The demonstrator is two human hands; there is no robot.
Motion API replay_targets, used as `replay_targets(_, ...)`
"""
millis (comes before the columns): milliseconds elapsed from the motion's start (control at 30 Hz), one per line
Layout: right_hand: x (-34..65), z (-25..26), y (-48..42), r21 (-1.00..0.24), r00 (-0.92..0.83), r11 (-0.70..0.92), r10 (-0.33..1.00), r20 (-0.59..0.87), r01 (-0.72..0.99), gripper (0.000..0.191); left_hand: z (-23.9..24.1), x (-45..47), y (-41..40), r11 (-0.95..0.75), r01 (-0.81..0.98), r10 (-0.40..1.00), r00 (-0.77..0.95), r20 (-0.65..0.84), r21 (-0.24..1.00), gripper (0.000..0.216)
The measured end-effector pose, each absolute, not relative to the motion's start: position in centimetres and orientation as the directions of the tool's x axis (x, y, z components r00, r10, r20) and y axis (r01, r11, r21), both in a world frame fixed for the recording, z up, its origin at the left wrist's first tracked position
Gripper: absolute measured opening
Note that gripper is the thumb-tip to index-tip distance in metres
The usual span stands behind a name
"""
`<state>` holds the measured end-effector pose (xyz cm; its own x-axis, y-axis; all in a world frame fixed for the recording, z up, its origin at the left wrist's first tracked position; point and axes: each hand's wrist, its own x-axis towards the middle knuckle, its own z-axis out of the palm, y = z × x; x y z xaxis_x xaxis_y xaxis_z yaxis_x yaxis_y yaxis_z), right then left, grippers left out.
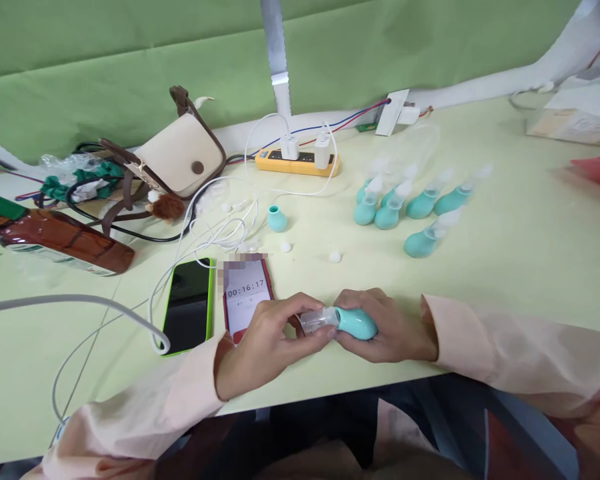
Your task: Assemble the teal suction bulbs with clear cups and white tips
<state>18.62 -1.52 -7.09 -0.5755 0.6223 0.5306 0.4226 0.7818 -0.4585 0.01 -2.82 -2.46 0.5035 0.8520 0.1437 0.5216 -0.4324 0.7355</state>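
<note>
Near the table's front edge, my left hand [275,343] grips a clear plastic nozzle tube [316,321] between thumb and fingers. My right hand [393,327] is wrapped round a teal squeeze bulb [359,324] lying on its side. The tube's end meets the bulb's neck; whether it is seated inside I cannot tell. Beyond my hands stands a loose teal bulb [277,219] with an open top. Two small white pieces [335,257] lie nearer. To the right, several teal bulbs with clear tips attached stand in a group, one bulb [420,243] closest to me.
Two phones lie to the left: a green-cased phone [189,307] and a red-cased phone [249,293] showing a timer. White cables [230,230] tangle behind them. A brown bottle [70,240], a cream handbag [187,153] and a yellow power strip [300,162] sit farther back.
</note>
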Motion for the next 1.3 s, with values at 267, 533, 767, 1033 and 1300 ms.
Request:
replay_targets(267,18.5,-6.9,-1.7,-0.529,-0.580,0.741,0.662,0.475,0.413,0.018,-2.3,-0.5,-2.6,-0.719,0.494,0.684,0.629,0.369,0.489,0.025)
replay_targets(533,18.3,-6.1,-2.3,-0.610,-0.626,0.716,0.655,0.423,0.338,0.015,-3.2,-0.4,-2.1,-0.892,0.451,0.410,0.801,0.435,0.010,0.049)
replay_targets(767,18.3,-5.5,-2.1,-0.839,-0.670,0.486,0.711,0.216,0.245,0.017,-3.5,-0.2,-2.0,-0.909,0.413,0.354,0.834,0.424,-0.053,0.050)
replay_targets(1033,17.9,-5.6,-2.5,-0.822,-0.629,0.476,0.752,0.196,0.313,0.013,-3.8,0.1,-2.4,-0.861,0.505,0.492,0.795,0.355,0.062,0.048)
replay_targets(1300,17.9,-5.9,-3.2,-0.722,-0.635,0.568,0.737,0.232,0.396,0.013,-3.4,0.4,-2.8,-0.783,0.574,0.619,0.758,0.206,0.240,0.054)
